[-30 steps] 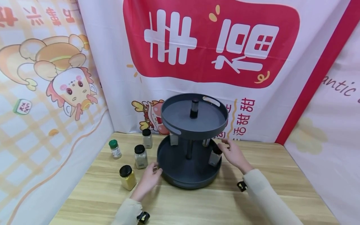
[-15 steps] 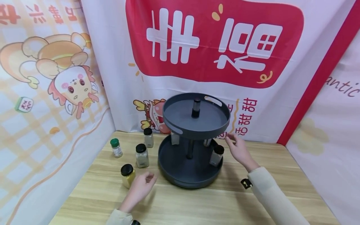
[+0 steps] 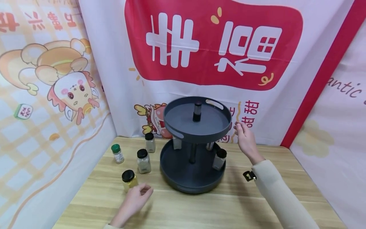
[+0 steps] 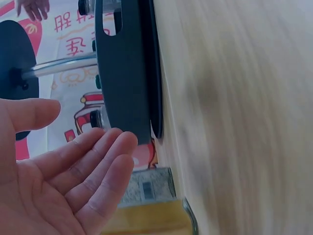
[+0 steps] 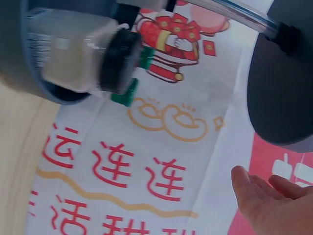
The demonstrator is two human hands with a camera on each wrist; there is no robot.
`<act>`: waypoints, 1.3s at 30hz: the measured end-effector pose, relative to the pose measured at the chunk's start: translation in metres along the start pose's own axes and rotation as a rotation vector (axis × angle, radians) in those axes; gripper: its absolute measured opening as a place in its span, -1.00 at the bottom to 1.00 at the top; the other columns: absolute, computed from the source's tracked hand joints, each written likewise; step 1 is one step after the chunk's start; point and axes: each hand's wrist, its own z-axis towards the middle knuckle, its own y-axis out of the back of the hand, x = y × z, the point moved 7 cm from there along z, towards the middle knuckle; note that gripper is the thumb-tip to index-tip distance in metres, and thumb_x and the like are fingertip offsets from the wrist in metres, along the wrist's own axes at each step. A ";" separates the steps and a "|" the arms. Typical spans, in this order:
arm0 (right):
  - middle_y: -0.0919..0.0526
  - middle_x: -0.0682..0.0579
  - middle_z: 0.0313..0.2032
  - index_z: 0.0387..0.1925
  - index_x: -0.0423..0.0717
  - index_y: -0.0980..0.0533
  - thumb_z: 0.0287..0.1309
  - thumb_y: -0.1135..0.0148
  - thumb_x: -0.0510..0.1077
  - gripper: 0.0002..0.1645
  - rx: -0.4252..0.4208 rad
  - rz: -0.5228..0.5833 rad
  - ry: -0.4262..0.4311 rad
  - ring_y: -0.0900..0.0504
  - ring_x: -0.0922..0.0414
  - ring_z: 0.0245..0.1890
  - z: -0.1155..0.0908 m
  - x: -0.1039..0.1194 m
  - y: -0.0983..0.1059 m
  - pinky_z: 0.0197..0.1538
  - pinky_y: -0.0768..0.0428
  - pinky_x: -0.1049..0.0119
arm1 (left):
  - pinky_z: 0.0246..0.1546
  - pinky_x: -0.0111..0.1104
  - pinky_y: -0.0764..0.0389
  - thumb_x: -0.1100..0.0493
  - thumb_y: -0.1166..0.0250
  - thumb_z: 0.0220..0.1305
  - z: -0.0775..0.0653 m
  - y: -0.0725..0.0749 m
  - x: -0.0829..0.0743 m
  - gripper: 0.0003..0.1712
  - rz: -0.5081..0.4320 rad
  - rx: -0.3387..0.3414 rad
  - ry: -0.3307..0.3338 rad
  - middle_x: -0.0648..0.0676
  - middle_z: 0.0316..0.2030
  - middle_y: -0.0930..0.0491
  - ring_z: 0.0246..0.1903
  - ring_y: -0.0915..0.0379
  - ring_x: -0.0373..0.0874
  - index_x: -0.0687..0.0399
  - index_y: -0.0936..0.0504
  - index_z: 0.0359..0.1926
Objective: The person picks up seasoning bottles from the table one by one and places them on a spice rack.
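A dark grey two-tier turntable organizer stands on the table. On its lower tier, at the right, sits a black-lidded spice jar, seen close in the right wrist view. My left hand hovers before a jar of yellow powder and partly covers it. In the left wrist view that palm holds nothing, with fingers extended. Beside the upper tier's right rim is my right hand, its fingers loosely bent and apart from the upper tray in the right wrist view.
Left of the organizer stand two black-lidded jars of pale contents, one nearer and one farther, and a green-capped bottle. More containers show at the back of the lower tier, partly hidden. Printed cloth hangs behind and on both sides.
My left hand has moved from the lower tier's left rim back toward the yellow jar. My right hand has risen from the jar on the lower tier to beside the upper tier.
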 end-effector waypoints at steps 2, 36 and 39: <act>-0.40 -0.29 0.20 0.36 -0.20 -0.18 0.42 0.38 0.24 -0.25 0.026 0.006 -0.020 -0.47 -0.23 0.09 0.002 0.005 -0.002 0.14 -0.39 -0.12 | -0.26 -0.30 -0.59 0.16 -0.28 0.22 -0.003 0.002 0.005 -0.89 -0.001 -0.003 0.008 -0.04 -0.38 -0.66 -0.38 -0.58 -0.21 0.10 -0.66 -0.31; 0.02 -0.06 0.44 0.46 -0.08 0.00 0.46 0.33 0.05 -0.36 0.071 0.083 0.016 0.06 0.00 0.42 0.022 0.048 -0.013 0.39 0.05 0.01 | -0.10 0.15 -0.46 -0.24 -0.09 0.30 -0.018 0.067 0.063 -0.14 0.257 0.064 0.224 0.55 0.01 -0.42 -0.06 -0.42 0.41 0.59 -0.35 0.12; 0.00 -0.06 0.44 0.45 -0.06 -0.02 0.46 0.33 0.04 -0.37 0.069 0.097 0.017 0.04 0.01 0.41 0.023 0.048 -0.015 0.39 0.03 0.01 | 0.06 0.25 -0.27 -0.28 -0.11 0.26 -0.013 0.067 0.066 0.07 0.236 0.059 0.244 0.69 0.14 -0.13 0.11 -0.14 0.56 0.74 -0.06 0.22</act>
